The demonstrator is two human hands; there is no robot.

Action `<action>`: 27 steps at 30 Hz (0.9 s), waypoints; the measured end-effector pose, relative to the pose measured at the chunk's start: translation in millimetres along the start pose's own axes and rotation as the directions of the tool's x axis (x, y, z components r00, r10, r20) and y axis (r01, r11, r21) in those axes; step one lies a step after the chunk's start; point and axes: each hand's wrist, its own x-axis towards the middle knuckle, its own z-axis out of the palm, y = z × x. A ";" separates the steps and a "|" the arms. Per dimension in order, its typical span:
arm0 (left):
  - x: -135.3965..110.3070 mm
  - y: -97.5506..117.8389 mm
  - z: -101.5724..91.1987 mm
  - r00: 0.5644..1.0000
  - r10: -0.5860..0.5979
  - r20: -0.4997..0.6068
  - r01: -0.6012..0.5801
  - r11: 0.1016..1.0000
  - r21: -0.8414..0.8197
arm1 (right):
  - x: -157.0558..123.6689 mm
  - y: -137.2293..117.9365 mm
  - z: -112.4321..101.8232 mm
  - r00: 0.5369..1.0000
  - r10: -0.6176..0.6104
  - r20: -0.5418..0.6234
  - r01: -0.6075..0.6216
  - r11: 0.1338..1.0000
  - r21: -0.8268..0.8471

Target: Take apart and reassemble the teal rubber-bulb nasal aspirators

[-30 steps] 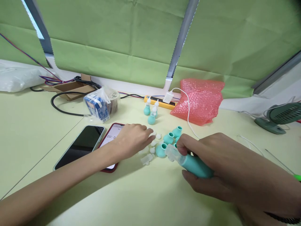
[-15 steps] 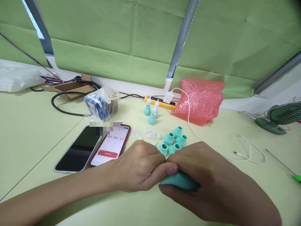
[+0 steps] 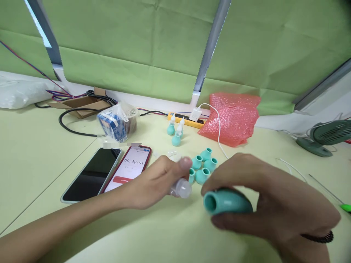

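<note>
Teal bulb [image 3: 229, 201] in the right hand [image 3: 270, 204], clear tip [image 3: 183, 188] in the left hand [image 3: 155, 180], held just apart above the counter [image 3: 153, 237].

The teal bulb is smooth, matte and pear-shaped, lying on its side with its round open neck facing left toward the clear tip; the right hand is closed around its wider end, thumb under, fingers over. The clear tip is a small, translucent, frosted piece with a rounded end, pinched between the left hand's thumb and fingers, near the neck but not touching it. Just behind, a cluster of loose bulbs [image 3: 203, 168] sits mouths-up on the counter, with small white pieces [image 3: 172, 152] beside them and assembled droppers [image 3: 175, 132] standing farther back. A red-cased phone [image 3: 128, 168] showing a timer lies left, next to a dark phone [image 3: 93, 174].
</note>
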 end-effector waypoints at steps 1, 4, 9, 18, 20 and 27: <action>0.6 0.8 -0.1 1.000 0.004 0.031 -0.007 0.993 0.119 | -1.6 5.9 -2.2 0.998 0.023 -0.052 -0.025 0.999 -0.039; 2.4 -1.8 3.5 0.991 -0.043 0.128 -0.027 0.865 0.501 | -2.0 32.6 -6.9 0.993 0.074 -0.088 -0.082 0.993 -0.083; 2.1 -22.6 17.4 0.971 -0.108 0.214 -0.147 0.436 0.888 | 11.6 81.5 -6.1 0.969 0.227 -0.093 -0.231 0.972 -0.040; 6.8 -53.6 28.6 0.948 -0.192 0.252 -0.216 0.192 0.957 | 48.5 149.0 38.4 0.905 0.373 -0.205 -0.360 0.928 0.096; 7.5 -53.1 27.9 0.948 -0.201 0.245 -0.211 0.178 0.961 | 49.3 158.2 40.7 0.884 0.393 -0.254 -0.377 0.919 0.113; 8.4 -41.7 25.1 0.927 -0.245 0.285 -0.255 0.147 0.956 | 49.1 174.0 48.8 0.851 0.450 -0.271 -0.425 0.893 0.149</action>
